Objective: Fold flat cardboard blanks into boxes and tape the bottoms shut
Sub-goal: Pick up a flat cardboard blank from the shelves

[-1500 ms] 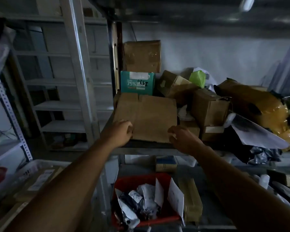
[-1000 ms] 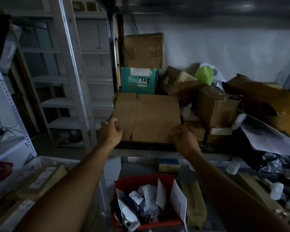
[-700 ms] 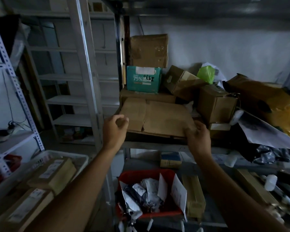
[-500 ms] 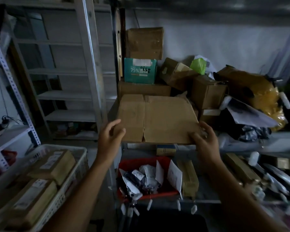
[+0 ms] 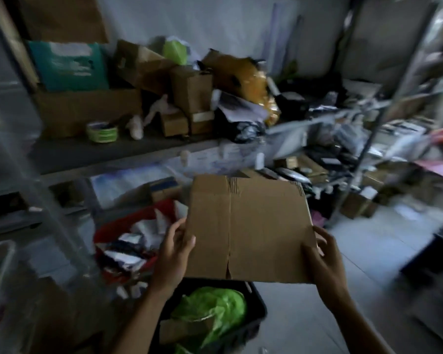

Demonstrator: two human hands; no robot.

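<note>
Change: cardboard blank is now off the shelf | your left hand and right hand grip its side edges | next, I think: open it.

cardboard blank lifted off the shelf, now held by both hands, tape roll uncovered

No lettering is legible: the teal box bears only a blurred white label.

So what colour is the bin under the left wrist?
Black bin, holding a bright green bag; head view.
</note>
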